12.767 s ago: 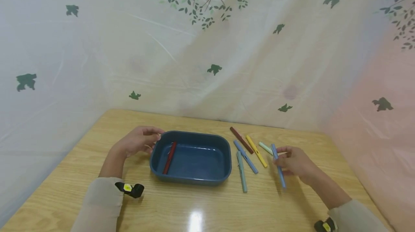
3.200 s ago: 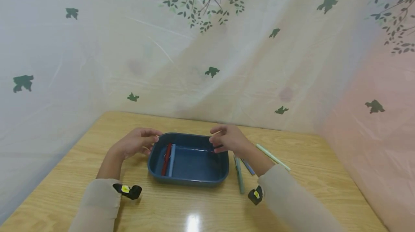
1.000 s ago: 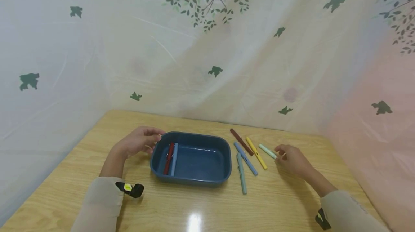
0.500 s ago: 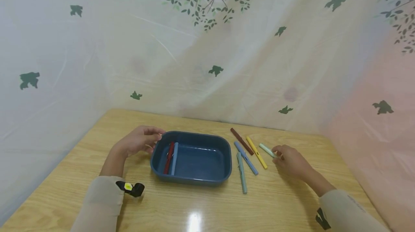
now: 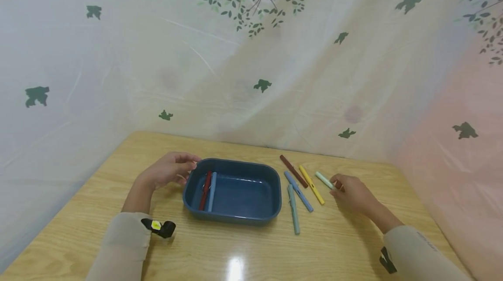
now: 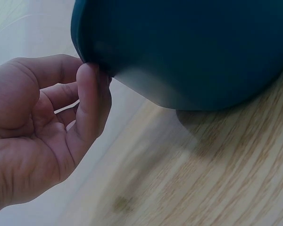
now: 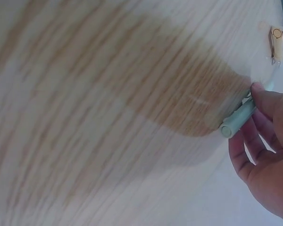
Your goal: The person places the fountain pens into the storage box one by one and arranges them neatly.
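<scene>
My left hand pinches the left rim of a dark blue rectangular tray between thumb and fingers; the left wrist view shows the fingertips at the tray wall. Inside it, a dark red pen and a light blue pen lie side by side at the left end. To the right, my right hand pinches a mint green pen. In the right wrist view, thumb and fingers close around that pen, whose end points towards the camera.
Between tray and right hand lie a dark brown-red pen, a yellow pen, a blue pen and a grey-green pen. They rest on a wooden table. A patterned cloth hangs behind.
A light blue pen, earlier in the right hand, now lies in the tray beside the red one. The right hand has returned rightwards and closed on the mint green pen. The left hand stays at the tray.
</scene>
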The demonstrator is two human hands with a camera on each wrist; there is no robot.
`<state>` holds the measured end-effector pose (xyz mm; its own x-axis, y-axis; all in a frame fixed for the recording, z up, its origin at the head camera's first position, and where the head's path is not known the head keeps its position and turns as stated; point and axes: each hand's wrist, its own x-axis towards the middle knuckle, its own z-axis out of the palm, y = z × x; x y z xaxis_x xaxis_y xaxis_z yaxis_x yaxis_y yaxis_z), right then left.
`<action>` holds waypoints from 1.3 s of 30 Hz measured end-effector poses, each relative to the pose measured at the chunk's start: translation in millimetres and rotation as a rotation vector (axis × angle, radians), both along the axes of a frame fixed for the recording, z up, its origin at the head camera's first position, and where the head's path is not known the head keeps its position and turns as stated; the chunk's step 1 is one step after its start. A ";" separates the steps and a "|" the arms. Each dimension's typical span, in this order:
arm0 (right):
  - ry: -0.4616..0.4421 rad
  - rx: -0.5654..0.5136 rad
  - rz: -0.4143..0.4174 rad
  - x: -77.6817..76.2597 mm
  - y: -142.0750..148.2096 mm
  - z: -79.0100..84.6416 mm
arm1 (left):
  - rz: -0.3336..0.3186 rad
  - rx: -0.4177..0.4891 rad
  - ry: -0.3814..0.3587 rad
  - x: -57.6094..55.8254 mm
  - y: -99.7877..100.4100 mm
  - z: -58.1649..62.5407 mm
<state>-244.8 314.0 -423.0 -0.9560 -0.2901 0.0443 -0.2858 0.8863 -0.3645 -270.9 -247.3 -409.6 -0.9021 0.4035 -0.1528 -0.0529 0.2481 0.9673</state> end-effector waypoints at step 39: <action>-0.009 0.009 0.031 -10.9 7.7 6.3 | 0.017 -0.015 -0.002 -2.2 0.6 -3.0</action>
<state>-255.8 321.7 -416.8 -0.9470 -0.3196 0.0327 -0.3095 0.8802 -0.3597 -273.1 -246.7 -412.6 -0.9085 0.3855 -0.1611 -0.0597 0.2620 0.9632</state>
